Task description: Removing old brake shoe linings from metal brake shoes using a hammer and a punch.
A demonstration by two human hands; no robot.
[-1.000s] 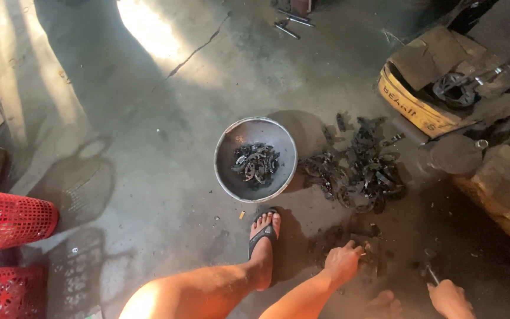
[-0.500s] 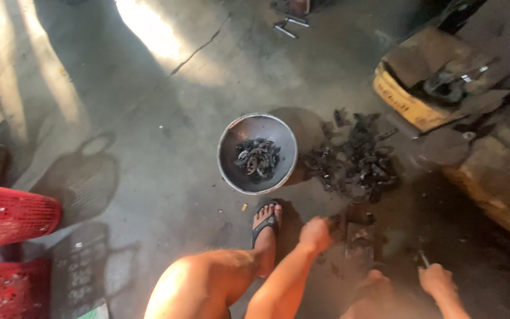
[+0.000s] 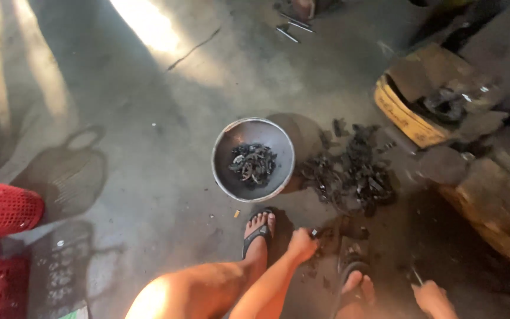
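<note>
left hand (image 3: 302, 243) now grips a dark scrap (image 3: 314, 233).

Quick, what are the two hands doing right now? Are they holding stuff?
Left hand: closed on a small dark piece just off the floor.
Right hand: closed around a thin metal tool; what kind cannot be told.

Grey metal bowl (image 3: 254, 158) holding black, greasy parts (image 3: 252, 164) — a matching black heap (image 3: 349, 171) on the grey concrete floor (image 3: 149, 153). Red latticed baskets (image 3: 1, 210) — yellow-sided cardboard box (image 3: 405, 118), black flip-flop (image 3: 256, 233).
</note>
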